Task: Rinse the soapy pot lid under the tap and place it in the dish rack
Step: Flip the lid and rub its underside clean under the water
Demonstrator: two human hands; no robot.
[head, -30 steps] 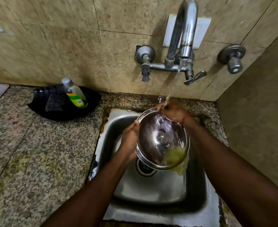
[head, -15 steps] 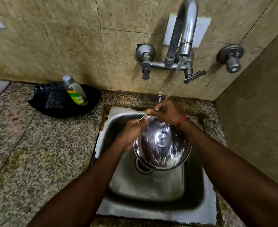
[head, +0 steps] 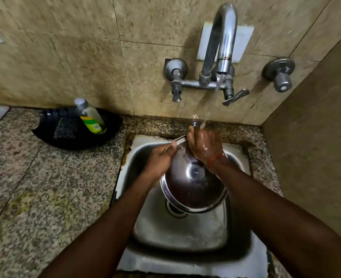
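The lid (head: 193,189) is held over the sink (head: 185,235), tilted, its low edge above the sink's drain (head: 172,210) and its high edge toward the sink's back rim. The dark, wet face with a round boss in the middle is turned up toward the camera.

The left hand (head: 159,159) grips the lid's upper left rim, thumb pressed on top of the edge and fingers curled beneath. The right hand (head: 203,143) curls over the far rim at the sink's back; its fingertips are hidden behind the lid. A red thread (head: 213,158) circles that wrist.

The tap (head: 223,37) on the wall above the sink runs, and its water (head: 215,97) lands on the right hand.

On the counter (head: 35,187) left of the sink sits a black tray (head: 69,139) holding a bottle (head: 90,117) and a dark pad (head: 65,128).
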